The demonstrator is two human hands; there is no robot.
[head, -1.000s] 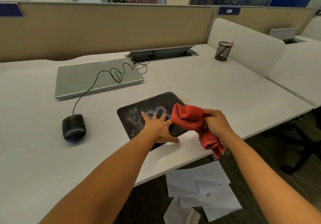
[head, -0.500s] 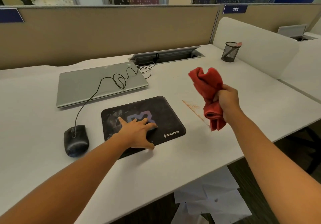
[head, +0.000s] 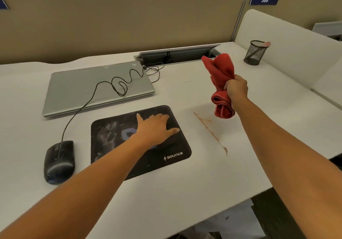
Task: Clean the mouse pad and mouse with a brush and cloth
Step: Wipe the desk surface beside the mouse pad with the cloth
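A black mouse pad (head: 166,157) with a purple logo and whitish dust smears lies flat on the white desk (head: 185,192). My left hand (head: 153,127) presses on its middle with fingers spread straight. To the pad's left sits a black wired mouse (head: 59,161), its cable running over a shut laptop. My right hand (head: 236,89) is raised above the desk to the right of the pad and grips a bunched red cloth (head: 220,72). No brush is in view.
A shut silver laptop (head: 77,88) lies behind the pad. A brown stain line (head: 211,131) marks the desk right of the pad. A black mesh pen cup (head: 256,52) stands far right, near a white divider. A cable tray (head: 177,53) is open at the back.
My right hand lifted the red cloth off the pad and up to the right. The pad sits further from the desk edge, my left hand still flat on it.
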